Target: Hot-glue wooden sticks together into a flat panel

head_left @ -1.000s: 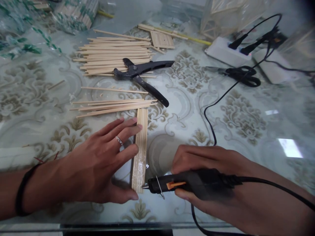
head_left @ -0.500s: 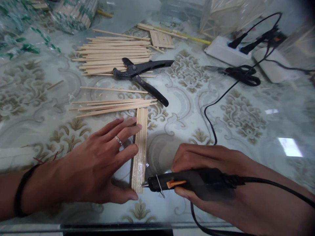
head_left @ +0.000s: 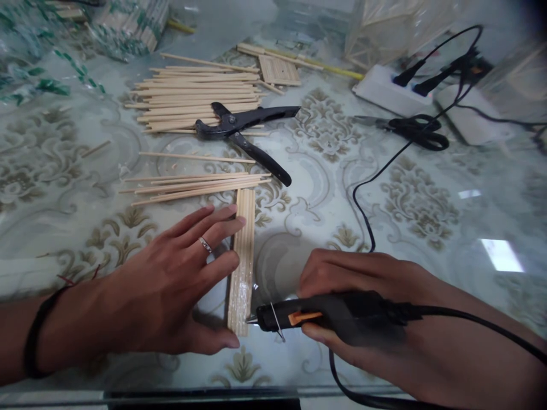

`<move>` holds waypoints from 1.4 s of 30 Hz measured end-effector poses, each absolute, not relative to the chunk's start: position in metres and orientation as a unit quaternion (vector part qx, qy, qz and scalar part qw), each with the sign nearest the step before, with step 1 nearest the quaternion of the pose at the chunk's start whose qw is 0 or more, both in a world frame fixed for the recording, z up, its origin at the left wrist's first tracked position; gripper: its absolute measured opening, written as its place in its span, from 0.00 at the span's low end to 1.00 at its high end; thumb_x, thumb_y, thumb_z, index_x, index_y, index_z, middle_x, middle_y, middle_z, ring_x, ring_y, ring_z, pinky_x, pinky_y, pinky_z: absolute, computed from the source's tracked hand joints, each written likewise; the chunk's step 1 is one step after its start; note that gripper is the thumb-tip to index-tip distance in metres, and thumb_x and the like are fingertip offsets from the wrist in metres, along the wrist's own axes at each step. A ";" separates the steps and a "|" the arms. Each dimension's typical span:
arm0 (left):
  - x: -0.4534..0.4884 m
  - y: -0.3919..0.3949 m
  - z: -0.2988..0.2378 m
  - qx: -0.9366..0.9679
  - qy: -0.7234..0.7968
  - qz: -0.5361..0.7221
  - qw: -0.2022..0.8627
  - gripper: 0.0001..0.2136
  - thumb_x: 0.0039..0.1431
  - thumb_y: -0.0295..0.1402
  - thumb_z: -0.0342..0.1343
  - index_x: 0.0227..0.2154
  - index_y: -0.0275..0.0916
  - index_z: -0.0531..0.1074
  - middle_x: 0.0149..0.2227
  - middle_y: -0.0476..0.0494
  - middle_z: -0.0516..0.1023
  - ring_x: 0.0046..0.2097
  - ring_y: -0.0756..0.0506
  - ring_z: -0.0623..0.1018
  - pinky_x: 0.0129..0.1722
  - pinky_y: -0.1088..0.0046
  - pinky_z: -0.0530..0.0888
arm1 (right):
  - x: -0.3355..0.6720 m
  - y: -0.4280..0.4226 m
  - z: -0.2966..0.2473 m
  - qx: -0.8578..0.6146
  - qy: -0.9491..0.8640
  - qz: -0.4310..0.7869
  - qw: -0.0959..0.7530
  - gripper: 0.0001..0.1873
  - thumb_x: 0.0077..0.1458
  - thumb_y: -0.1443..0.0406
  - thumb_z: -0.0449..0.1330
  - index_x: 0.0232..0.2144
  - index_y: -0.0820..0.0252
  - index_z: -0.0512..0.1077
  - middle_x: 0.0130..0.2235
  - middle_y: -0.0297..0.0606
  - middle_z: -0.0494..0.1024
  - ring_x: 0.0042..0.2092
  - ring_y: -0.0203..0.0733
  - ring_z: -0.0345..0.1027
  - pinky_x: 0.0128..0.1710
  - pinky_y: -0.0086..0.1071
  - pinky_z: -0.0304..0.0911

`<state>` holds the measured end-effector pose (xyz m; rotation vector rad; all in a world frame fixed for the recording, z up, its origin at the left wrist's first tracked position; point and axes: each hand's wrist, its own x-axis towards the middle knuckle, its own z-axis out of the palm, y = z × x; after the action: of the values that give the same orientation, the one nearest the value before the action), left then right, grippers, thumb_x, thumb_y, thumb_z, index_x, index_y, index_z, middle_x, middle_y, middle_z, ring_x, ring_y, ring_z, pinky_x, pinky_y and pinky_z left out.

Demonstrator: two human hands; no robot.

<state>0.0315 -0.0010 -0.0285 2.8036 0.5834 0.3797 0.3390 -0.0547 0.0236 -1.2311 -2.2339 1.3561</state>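
Observation:
My left hand (head_left: 171,279) lies flat on the table, fingers spread, its fingertips pressing against the left edge of a narrow panel of glued wooden sticks (head_left: 243,259). My right hand (head_left: 363,296) is wrapped round a black glue gun (head_left: 325,319) with an orange trigger. The gun lies level, and its metal nozzle points left at the near right corner of the stick panel, almost touching it. Shiny glue shows on the panel's near end.
Loose wooden sticks (head_left: 196,185) lie just beyond the panel; a bigger pile (head_left: 196,97) lies farther back under black pliers (head_left: 245,134). Black scissors (head_left: 410,128), a white power strip (head_left: 384,88) and the gun's cable (head_left: 367,193) are at the right. The table edge runs near me.

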 end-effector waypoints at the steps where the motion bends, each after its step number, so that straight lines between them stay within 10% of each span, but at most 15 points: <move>1: 0.031 -0.001 -0.029 0.962 0.201 0.130 0.127 0.31 0.60 0.61 0.66 0.50 0.37 0.71 0.70 0.26 0.71 0.78 0.26 0.65 0.81 0.46 0.59 | 0.339 -0.055 0.024 -0.424 -0.767 0.465 0.126 0.11 0.62 0.72 0.67 0.37 0.51 0.73 0.34 0.22 0.76 0.32 0.30 0.72 0.34 0.25 0.67; 42: 0.033 0.001 -0.026 0.960 0.199 0.136 0.140 0.31 0.56 0.58 0.70 0.48 0.36 0.74 0.67 0.21 0.74 0.75 0.23 0.69 0.77 0.39 0.66 | 0.332 -0.060 0.032 -0.456 -0.775 0.424 0.108 0.09 0.66 0.65 0.66 0.31 0.54 0.75 0.29 0.25 0.77 0.27 0.31 0.72 0.26 0.28 0.64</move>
<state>0.0331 0.0007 -0.0258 2.7738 0.5743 0.3926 0.3321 -0.0601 0.0318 -1.3401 -2.2800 1.2488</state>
